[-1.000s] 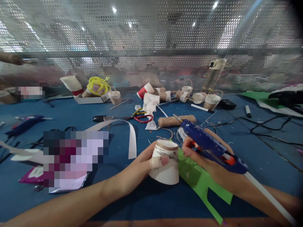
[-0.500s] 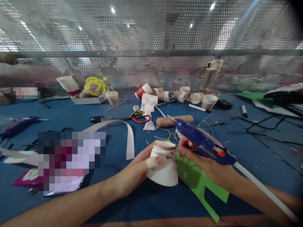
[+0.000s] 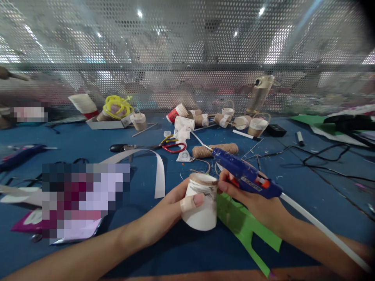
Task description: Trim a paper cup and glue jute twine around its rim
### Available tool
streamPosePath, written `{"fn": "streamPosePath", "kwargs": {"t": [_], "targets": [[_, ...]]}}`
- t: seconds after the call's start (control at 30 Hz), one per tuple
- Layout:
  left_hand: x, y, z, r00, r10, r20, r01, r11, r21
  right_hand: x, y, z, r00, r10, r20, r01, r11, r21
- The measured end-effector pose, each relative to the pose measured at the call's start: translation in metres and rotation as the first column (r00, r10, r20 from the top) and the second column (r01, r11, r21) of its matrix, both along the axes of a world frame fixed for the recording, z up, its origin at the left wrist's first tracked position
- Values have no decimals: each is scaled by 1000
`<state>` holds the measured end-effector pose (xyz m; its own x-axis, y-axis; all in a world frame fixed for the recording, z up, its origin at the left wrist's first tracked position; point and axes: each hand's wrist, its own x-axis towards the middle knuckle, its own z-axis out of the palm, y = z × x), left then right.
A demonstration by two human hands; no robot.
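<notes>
My left hand (image 3: pixel 178 203) is wrapped round a white paper cup (image 3: pixel 202 212), its bandaged thumb across the front. The cup is held narrow end up, with brown twine round its upper edge and grey marks below. In my right hand (image 3: pixel 249 195) is a blue hot glue gun (image 3: pixel 246 171), its nozzle pointing up and to the left, a long white glue stick (image 3: pixel 325 232) trailing from the back. My right fingertips come close to the cup's upper right edge; I cannot tell if they touch. Behind the cup lies a roll of twine (image 3: pixel 215 150).
Green paper (image 3: pixel 243 218) lies under my right hand. Red-handled scissors (image 3: pixel 174 147), a curled white strip (image 3: pixel 159 175) and another glue gun (image 3: pixel 23 156) are to the left. Small twine-wrapped baskets (image 3: pixel 258 127) and a bottle (image 3: pixel 259 95) stand before the perforated screen. Black cables (image 3: pixel 310 164) run across the right.
The cup has turned slightly in my left hand and sits a little more upright. The glue gun has shifted slightly left and down, still in my right hand.
</notes>
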<state>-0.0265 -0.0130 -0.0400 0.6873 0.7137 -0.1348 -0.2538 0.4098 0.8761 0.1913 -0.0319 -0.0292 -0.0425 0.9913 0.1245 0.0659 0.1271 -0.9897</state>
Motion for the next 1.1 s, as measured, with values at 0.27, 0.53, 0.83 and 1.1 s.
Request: {"fn": "streamPosePath", "kwargs": {"t": [0.27,0.53,0.83,1.1], "targets": [[1,-1,4,998,57,-1,-57,998,-4,0,-2,4,999,-22,44,19,997,73],[-3,0,-2,990,76,-114,-61,989,132,-6,-6,7,998,-57,29,53,991,125],[-1,-1,7,991,120,56,-117,991,-58,-1,-13,4,998,46,36,-51,987,153],[-3,1,7,989,142,44,-142,990,-7,13,-12,4,973,52,225,-119,948,296]]}}
